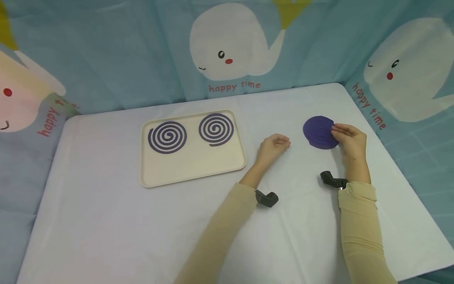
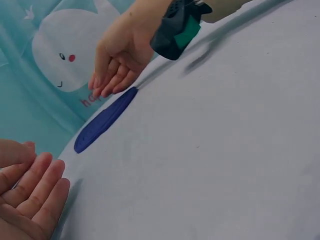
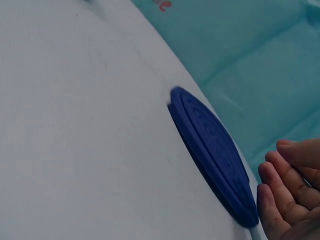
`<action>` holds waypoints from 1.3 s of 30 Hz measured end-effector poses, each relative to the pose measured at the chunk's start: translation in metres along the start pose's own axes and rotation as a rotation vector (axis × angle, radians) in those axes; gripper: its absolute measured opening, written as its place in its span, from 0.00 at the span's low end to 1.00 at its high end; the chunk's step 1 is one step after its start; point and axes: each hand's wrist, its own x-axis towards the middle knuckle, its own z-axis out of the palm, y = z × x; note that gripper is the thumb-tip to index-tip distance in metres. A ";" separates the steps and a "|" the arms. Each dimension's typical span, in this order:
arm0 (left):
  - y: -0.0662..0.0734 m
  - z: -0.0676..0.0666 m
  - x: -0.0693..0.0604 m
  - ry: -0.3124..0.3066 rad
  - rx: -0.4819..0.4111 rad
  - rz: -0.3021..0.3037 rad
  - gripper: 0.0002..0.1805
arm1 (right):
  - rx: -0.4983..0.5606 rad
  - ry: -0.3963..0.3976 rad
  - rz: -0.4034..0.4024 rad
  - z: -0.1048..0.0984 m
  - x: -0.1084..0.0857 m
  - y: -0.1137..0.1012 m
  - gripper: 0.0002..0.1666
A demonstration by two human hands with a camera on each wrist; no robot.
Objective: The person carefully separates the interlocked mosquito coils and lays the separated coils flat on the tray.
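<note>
A purple disc of tightly wound mosquito coils [image 1: 318, 132] lies on the white table at the right. My right hand [image 1: 351, 142] is at its right edge, fingers loosely bent. In the right wrist view the fingertips [image 3: 267, 197] are beside the rim of the coil disc [image 3: 212, 150]; I cannot tell whether they touch it. My left hand [image 1: 271, 150] hovers between the tray and the disc, holding nothing, its fingers relaxed. Two separate spiral mosquito coils, a left one [image 1: 168, 135] and a right one [image 1: 215, 128], lie in the cream tray [image 1: 193, 167].
The white-covered table [image 1: 117, 236] has its far edge against a blue curtain [image 1: 134, 51] with whale prints. Another curtain panel [image 1: 422, 138] runs along the right side. A dark wrist device [image 1: 267, 199] is on the left sleeve, another [image 1: 331, 180] on the right.
</note>
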 end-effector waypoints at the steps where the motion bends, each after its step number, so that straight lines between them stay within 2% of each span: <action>1: 0.000 0.002 0.000 0.000 0.012 -0.004 0.10 | -0.007 0.014 0.001 -0.003 0.001 -0.001 0.14; 7: -0.002 0.011 0.002 0.000 0.050 0.002 0.09 | -0.026 0.111 0.038 -0.019 0.004 -0.005 0.14; 11: -0.002 0.012 0.002 -0.010 0.055 -0.016 0.09 | -0.041 0.120 0.073 -0.024 0.005 -0.007 0.14; 15: 0.000 0.012 0.001 -0.027 0.063 -0.041 0.10 | -0.071 0.085 0.096 -0.024 0.006 -0.008 0.15; 22: 0.003 0.012 0.001 -0.015 0.111 -0.103 0.12 | -0.088 0.010 0.080 -0.019 0.012 -0.005 0.20; 26: 0.003 0.014 0.002 -0.017 0.090 -0.123 0.14 | -0.159 -0.017 0.067 -0.016 0.013 -0.002 0.19; 31: 0.004 0.013 0.002 -0.014 0.104 -0.106 0.16 | -0.288 -0.067 0.020 -0.008 0.014 0.006 0.14; 34: 0.003 0.011 0.002 0.015 0.108 -0.101 0.17 | -0.338 -0.109 -0.011 -0.002 0.014 0.011 0.14; 39: 0.001 0.006 0.001 0.079 0.064 -0.112 0.17 | -0.316 -0.178 -0.026 0.009 0.014 0.016 0.14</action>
